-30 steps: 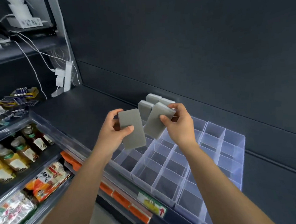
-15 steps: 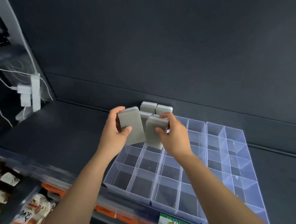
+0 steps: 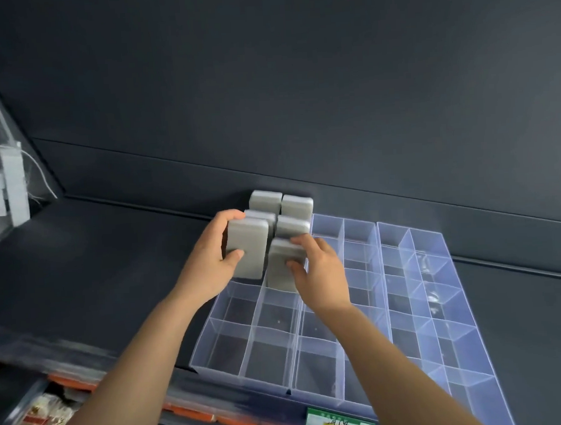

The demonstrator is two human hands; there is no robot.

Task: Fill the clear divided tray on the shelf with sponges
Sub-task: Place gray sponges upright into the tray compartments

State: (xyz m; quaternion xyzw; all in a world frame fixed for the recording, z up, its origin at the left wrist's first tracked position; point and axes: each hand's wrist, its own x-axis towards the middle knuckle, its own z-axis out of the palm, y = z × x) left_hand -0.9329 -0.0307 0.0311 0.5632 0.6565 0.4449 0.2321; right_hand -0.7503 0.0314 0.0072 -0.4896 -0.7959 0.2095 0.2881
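A clear divided tray (image 3: 440,304) lies on the dark shelf, with many empty compartments. Several grey sponges stand upright in its far left compartments, such as one at the back (image 3: 265,200) and one beside it (image 3: 297,207). My left hand (image 3: 207,265) is shut on a grey sponge (image 3: 247,248), held upright over the leftmost column. My right hand (image 3: 319,272) is shut on another grey sponge (image 3: 283,265), whose lower end sits down in a compartment of the second column, just in front of the standing sponges.
The dark back wall (image 3: 299,97) rises right behind the tray. White cables and a power strip (image 3: 10,190) hang at the left. A lower shelf with packaged goods (image 3: 40,420) and a green-yellow price label (image 3: 339,423) sits below the shelf's front edge.
Both hands have moved forward and down toward the tray. The right sponge has gone from tilted in the air to upright in a compartment. The view has swung right and down.
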